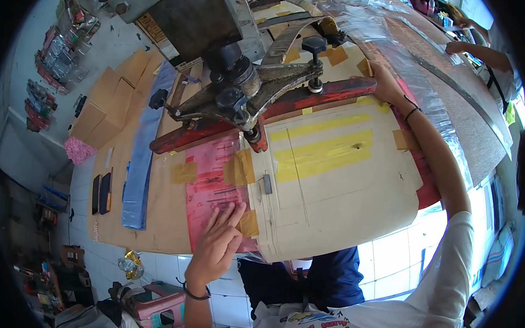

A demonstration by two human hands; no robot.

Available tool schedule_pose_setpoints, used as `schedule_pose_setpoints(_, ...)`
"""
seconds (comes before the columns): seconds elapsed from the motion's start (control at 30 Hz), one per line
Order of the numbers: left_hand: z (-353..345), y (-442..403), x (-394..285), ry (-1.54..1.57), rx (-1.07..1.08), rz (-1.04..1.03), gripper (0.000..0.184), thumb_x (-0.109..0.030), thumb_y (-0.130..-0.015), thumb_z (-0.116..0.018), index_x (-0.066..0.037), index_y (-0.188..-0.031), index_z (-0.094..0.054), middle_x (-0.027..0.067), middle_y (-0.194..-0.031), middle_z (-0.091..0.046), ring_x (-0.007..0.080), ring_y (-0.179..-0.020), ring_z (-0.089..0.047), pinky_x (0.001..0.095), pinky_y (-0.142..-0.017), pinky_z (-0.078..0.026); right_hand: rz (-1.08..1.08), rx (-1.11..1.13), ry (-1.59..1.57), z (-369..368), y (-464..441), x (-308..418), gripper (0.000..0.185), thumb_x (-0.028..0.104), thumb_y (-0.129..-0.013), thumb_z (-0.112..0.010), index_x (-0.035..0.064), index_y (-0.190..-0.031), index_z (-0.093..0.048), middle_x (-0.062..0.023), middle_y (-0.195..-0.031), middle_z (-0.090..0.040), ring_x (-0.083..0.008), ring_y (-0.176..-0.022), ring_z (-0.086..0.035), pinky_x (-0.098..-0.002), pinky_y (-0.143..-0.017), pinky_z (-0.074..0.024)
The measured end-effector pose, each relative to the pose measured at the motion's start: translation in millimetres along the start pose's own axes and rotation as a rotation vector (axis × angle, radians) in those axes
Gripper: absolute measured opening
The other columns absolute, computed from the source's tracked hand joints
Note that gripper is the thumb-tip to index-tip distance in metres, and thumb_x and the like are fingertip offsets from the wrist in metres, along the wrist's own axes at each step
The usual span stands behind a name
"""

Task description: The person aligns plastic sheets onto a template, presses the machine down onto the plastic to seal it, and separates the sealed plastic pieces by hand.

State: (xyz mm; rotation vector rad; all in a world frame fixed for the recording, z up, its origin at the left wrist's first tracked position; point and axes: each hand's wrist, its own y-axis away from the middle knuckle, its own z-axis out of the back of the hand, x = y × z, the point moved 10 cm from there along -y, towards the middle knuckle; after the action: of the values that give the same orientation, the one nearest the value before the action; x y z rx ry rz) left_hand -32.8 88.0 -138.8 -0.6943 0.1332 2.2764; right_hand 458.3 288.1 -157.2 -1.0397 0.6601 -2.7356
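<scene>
My left hand (218, 243) lies with its fingers stretched out on a pink-red sheet (216, 168) with brown tape patches. Beside it is a large cream card (342, 196), marked with pencil lines and strips of yellow tape. A small grey metal block (267, 184) rests near the card's left side. Farther off, my right hand (384, 82) is at the right end of a long red bar (340, 91); its fingers are partly hidden, so their grip cannot be made out. A metal machine arm (248, 88) with black knobs holds the bar over the card.
The machine's head (192, 23) looms over the far side. On the left are a blue plastic-covered strip (141, 171), two dark phone-like items (101, 193) and cardboard (111, 98). A long metal strip (462, 87) lies at right, near another person's arm (480, 53).
</scene>
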Motion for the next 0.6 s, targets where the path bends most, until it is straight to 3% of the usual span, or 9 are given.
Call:
schedule_pose_setpoints(0.13, -4, 3, 0, -0.014, -0.084, 0.046, 0.025, -0.018, -0.106, -0.047, -0.001, -0.089, -0.056, 0.0154, -0.155, -0.049, 0.0383, -0.145, -0.043, 0.0528, -0.122, -0.025, 0.027, 0.015, -0.029, -3, -3, 2, 0.045, 0.006, -0.078, -0.074, -0.0017, -0.121, -0.064, -0.0227, -0.111, -0.073, -0.0380, -0.110, -0.069, -0.0421, -0.093, -0.0517)
schedule_pose_setpoints(0.23, -6, 4, 0, 0.009, -0.098, 0.061, 0.028, -0.020, -0.106, -0.046, -0.001, -0.085, -0.050, 0.0193, -0.153, -0.051, 0.0433, -0.144, -0.044, 0.0557, -0.122, -0.024, 0.015, 0.031, -0.051, -5, -4, 8, 0.052, 0.005, -0.073, -0.078, -0.0018, -0.122, -0.064, -0.0217, -0.112, -0.073, -0.0361, -0.110, -0.069, -0.0404, -0.093, -0.0518)
schedule_pose_setpoints(0.33, -5, 3, 0, -0.023, -0.094, 0.056, 0.026, -0.018, -0.105, -0.048, -0.003, -0.086, -0.056, 0.0144, -0.153, -0.052, 0.0365, -0.144, -0.046, 0.0521, -0.122, -0.026, 0.061, 0.033, 0.005, 0, 2, 25, 0.057, 0.006, -0.069, -0.082, -0.0019, -0.122, -0.064, -0.0211, -0.112, -0.073, -0.0360, -0.109, -0.069, -0.0400, -0.093, -0.0520)
schedule_pose_setpoints(0.43, -4, 3, 0, 0.019, -0.103, 0.055, 0.031, -0.021, -0.106, -0.047, -0.002, -0.083, -0.051, 0.0189, -0.150, -0.054, 0.0433, -0.142, -0.046, 0.0547, -0.121, -0.026, 0.022, 0.046, 0.059, 1, -1, 26, 0.050, 0.012, -0.075, -0.082, -0.0025, -0.120, -0.065, -0.0205, -0.110, -0.074, -0.0340, -0.104, -0.071, -0.0391, -0.091, -0.0522)
schedule_pose_setpoints(0.53, -4, 2, -1, 0.022, -0.108, 0.058, 0.030, -0.021, -0.106, -0.047, -0.002, -0.083, -0.051, 0.0187, -0.151, -0.054, 0.0432, -0.142, -0.046, 0.0546, -0.121, -0.026, -0.176, 0.134, -0.091, -6, 1, 21, 0.041, 0.023, -0.091, -0.079, -0.0039, -0.118, -0.066, -0.0119, -0.109, -0.071, -0.0178, -0.104, -0.066, -0.0338, -0.091, -0.0508)
schedule_pose_setpoints(0.6, -4, 4, -1, 0.019, -0.110, 0.057, 0.030, -0.021, -0.105, -0.048, -0.002, -0.083, -0.051, 0.0187, -0.151, -0.054, 0.0430, -0.142, -0.046, 0.0547, -0.121, -0.026, -0.148, 0.156, -0.038, -8, -1, 22, 0.040, 0.024, -0.093, -0.077, -0.0044, -0.119, -0.066, -0.0122, -0.108, -0.071, -0.0177, -0.103, -0.066, -0.0335, -0.091, -0.0507)
